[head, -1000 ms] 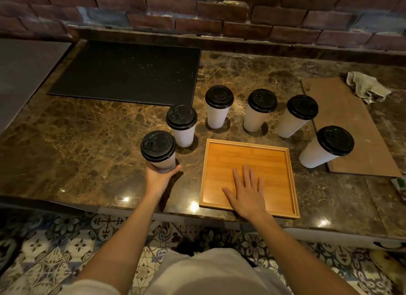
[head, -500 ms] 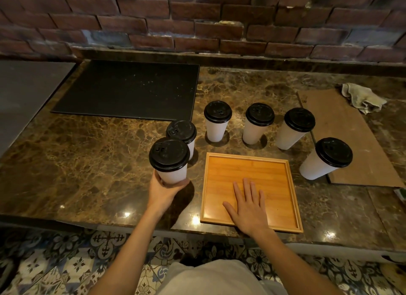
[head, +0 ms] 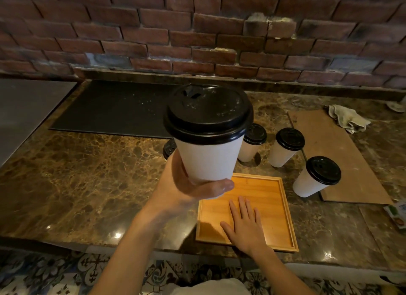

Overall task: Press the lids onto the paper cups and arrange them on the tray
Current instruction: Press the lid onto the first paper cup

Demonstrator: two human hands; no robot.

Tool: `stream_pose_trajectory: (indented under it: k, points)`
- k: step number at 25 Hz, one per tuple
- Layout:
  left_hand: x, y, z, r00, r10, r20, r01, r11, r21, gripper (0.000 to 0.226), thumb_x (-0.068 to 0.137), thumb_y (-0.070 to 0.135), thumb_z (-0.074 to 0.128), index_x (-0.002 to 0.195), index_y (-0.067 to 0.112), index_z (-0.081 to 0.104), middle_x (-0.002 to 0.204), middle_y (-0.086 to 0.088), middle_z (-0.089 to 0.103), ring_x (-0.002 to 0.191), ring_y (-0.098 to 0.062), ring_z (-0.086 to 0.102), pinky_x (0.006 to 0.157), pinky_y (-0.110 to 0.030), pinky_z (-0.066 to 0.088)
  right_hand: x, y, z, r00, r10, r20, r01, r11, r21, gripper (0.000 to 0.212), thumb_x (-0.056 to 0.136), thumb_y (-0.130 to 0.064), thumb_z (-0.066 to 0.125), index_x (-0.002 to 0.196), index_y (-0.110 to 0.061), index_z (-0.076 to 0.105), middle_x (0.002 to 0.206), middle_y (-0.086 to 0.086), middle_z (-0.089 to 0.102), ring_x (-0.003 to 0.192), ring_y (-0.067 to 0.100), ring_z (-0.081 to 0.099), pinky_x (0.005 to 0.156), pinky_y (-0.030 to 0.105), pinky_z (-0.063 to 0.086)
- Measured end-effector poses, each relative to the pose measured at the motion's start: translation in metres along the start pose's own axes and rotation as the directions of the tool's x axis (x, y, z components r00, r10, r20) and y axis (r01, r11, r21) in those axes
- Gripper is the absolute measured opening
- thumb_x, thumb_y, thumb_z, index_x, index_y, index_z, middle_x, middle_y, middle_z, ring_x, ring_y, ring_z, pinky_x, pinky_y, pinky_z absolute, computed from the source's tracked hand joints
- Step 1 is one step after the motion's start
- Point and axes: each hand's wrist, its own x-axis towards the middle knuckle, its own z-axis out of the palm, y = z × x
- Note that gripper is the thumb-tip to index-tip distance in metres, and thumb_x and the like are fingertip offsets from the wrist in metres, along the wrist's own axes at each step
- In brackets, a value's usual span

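My left hand [head: 189,189] grips a white paper cup [head: 208,158] by its base and holds it high, close to the camera, tilted a little; a black lid [head: 208,112] sits on it. My right hand [head: 246,226] lies flat with straight fingers on the wooden tray [head: 279,206], which holds no cups. Three lidded white cups stand on the counter beyond and right of the tray: one [head: 251,145] partly behind the raised cup, one [head: 285,148] further right, one [head: 314,178] nearest the tray's right side. A black lid edge [head: 169,148] peeks out left of the raised cup.
The brown marble counter [head: 87,184] has a black mat [head: 114,110] at the back left and a cardboard sheet [head: 342,154] at the right, with a crumpled cloth [head: 347,117] on its far end. A brick wall [head: 197,35] runs behind. The counter's front edge is at my waist.
My left hand has lifted the lidded cup off the counter, up and to the right toward the camera. My right hand stays flat on the tray.
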Motion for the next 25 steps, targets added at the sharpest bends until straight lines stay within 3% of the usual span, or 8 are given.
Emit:
stream_pose_trajectory:
  k: [4, 6, 9, 12, 15, 18, 21, 25]
  points:
    - [0.001, 0.015, 0.009, 0.997, 0.046, 0.062, -0.043, 0.997, -0.057, 0.065, 0.059, 0.013, 0.083, 0.117, 0.028, 0.058, 0.109, 0.004, 0.067, 0.100, -0.015, 0.066, 0.076, -0.026, 0.057, -0.011, -0.002, -0.013, 0.999, -0.014, 0.037, 0.014, 1.000, 0.008, 0.072, 0.099, -0.061, 0.019, 0.157, -0.024, -0.001, 0.164, 0.007, -0.013, 0.151, 0.026, -0.014, 0.121, 0.044, -0.009]
    - [-0.001, 0.012, 0.014, 0.996, 0.029, 0.080, -0.023, 0.997, -0.073, 0.065, 0.059, 0.010, 0.081, 0.119, 0.020, 0.056, 0.108, 0.001, 0.067, 0.099, -0.018, 0.067, 0.075, -0.029, 0.057, -0.015, -0.005, -0.033, 0.998, -0.036, 0.051, 0.029, 0.991, 0.133, 0.069, 0.100, -0.056, 0.028, 0.156, -0.019, 0.015, 0.164, 0.007, 0.009, 0.152, 0.026, 0.009, 0.122, 0.040, 0.008]
    - [-0.002, 0.005, 0.020, 0.996, -0.028, 0.083, 0.036, 0.995, -0.094, 0.067, 0.058, 0.007, 0.080, 0.120, 0.010, 0.052, 0.106, 0.003, 0.069, 0.097, -0.014, 0.068, 0.074, -0.023, 0.056, -0.017, -0.008, -0.108, 0.992, -0.033, -0.122, 0.080, 0.913, 0.399, 0.037, 0.100, -0.039, 0.047, 0.122, -0.013, 0.061, 0.119, 0.007, 0.066, 0.100, 0.012, 0.061, 0.084, 0.025, 0.046]
    - [-0.002, -0.002, 0.023, 0.996, -0.069, 0.049, 0.073, 0.994, -0.085, 0.066, 0.057, 0.007, 0.083, 0.115, 0.017, 0.053, 0.101, 0.012, 0.071, 0.092, -0.006, 0.068, 0.070, -0.016, 0.055, -0.027, -0.011, -0.212, 0.932, -0.070, -0.356, 0.247, 0.841, 0.482, 0.030, 0.098, -0.034, 0.047, 0.083, -0.016, 0.066, 0.074, -0.004, 0.064, 0.063, 0.004, 0.055, 0.062, 0.025, 0.042]
    - [0.001, -0.008, 0.029, 0.996, -0.075, 0.045, 0.077, 0.995, -0.060, 0.065, 0.059, 0.001, 0.083, 0.114, 0.018, 0.051, 0.098, 0.018, 0.070, 0.088, 0.000, 0.069, 0.066, -0.011, 0.054, -0.057, -0.017, -0.301, 0.801, -0.190, -0.568, 0.499, 0.735, 0.459, 0.025, 0.098, -0.040, 0.041, 0.084, -0.029, 0.060, 0.077, -0.009, 0.062, 0.074, 0.002, 0.060, 0.066, 0.013, 0.047]
    - [0.007, -0.012, 0.035, 0.998, -0.061, -0.005, 0.061, 0.998, 0.001, 0.070, 0.059, 0.013, 0.088, 0.117, 0.023, 0.051, 0.099, 0.022, 0.067, 0.092, 0.001, 0.066, 0.067, -0.010, 0.053, -0.083, -0.030, -0.350, 0.703, -0.301, -0.644, 0.641, 0.661, 0.391, 0.024, 0.104, -0.031, 0.037, 0.112, -0.026, 0.059, 0.099, -0.014, 0.062, 0.095, -0.003, 0.060, 0.078, 0.012, 0.047]
    - [0.012, -0.014, 0.045, 0.998, -0.027, -0.065, 0.032, 0.996, 0.085, 0.068, 0.058, 0.026, 0.088, 0.114, 0.035, 0.050, 0.099, 0.024, 0.064, 0.092, 0.003, 0.064, 0.065, -0.010, 0.052, -0.095, -0.053, -0.366, 0.772, -0.325, -0.546, 0.585, 0.699, 0.411, 0.041, 0.099, -0.047, 0.033, 0.129, -0.028, 0.054, 0.115, -0.016, 0.060, 0.106, -0.003, 0.056, 0.086, 0.015, 0.046]
    - [0.015, -0.020, 0.061, 0.985, -0.057, -0.161, 0.072, 0.993, 0.089, 0.079, 0.057, 0.043, 0.085, 0.125, 0.038, 0.045, 0.112, 0.010, 0.061, 0.102, -0.011, 0.061, 0.071, -0.028, 0.058, -0.086, -0.079, -0.349, 0.875, -0.236, -0.422, 0.333, 0.927, 0.173, 0.052, 0.093, -0.064, 0.040, 0.134, -0.034, 0.049, 0.129, -0.007, 0.053, 0.114, 0.015, 0.051, 0.087, 0.033, 0.045]
